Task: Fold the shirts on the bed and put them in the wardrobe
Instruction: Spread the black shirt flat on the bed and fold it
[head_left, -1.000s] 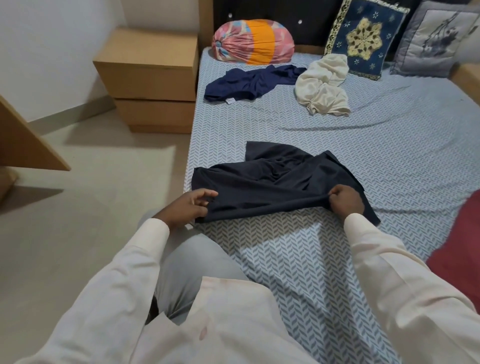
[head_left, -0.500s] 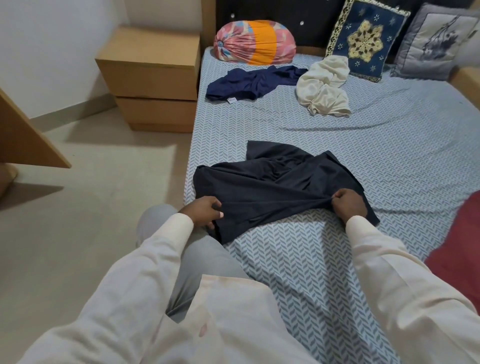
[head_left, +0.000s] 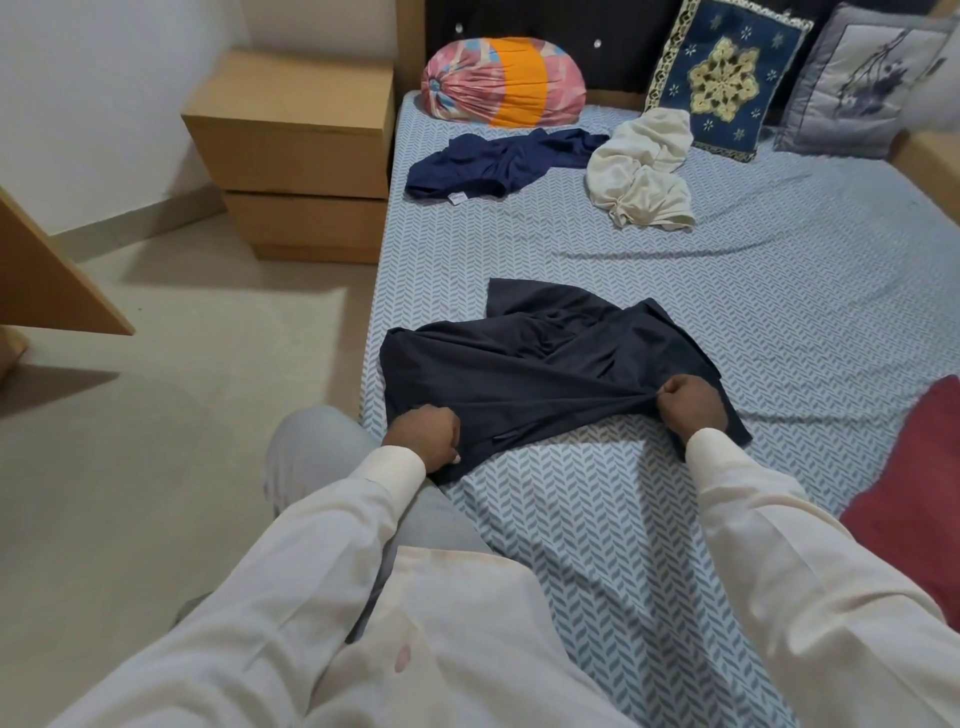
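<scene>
A dark navy shirt (head_left: 530, 364) lies crumpled on the near left part of the bed (head_left: 779, 322). My left hand (head_left: 423, 434) grips its near left edge, fingers curled into the cloth. My right hand (head_left: 691, 405) grips the near hem further right, and the fabric is pulled taut between the two hands. A second blue shirt (head_left: 498, 161) lies bunched near the head of the bed. Beside it sits a crumpled cream shirt (head_left: 641, 174). No wardrobe is in view.
A pink and orange bolster (head_left: 501, 83) and two cushions (head_left: 724, 78) lean on the headboard. A wooden bedside cabinet (head_left: 296, 156) stands left of the bed. A red cloth (head_left: 914, 488) lies at the right edge. A wooden panel (head_left: 47, 280) juts in at left over bare floor.
My left hand has drawn the shirt's left edge toward me and closed tighter on it. My right hand has kept its grip in nearly the same place.
</scene>
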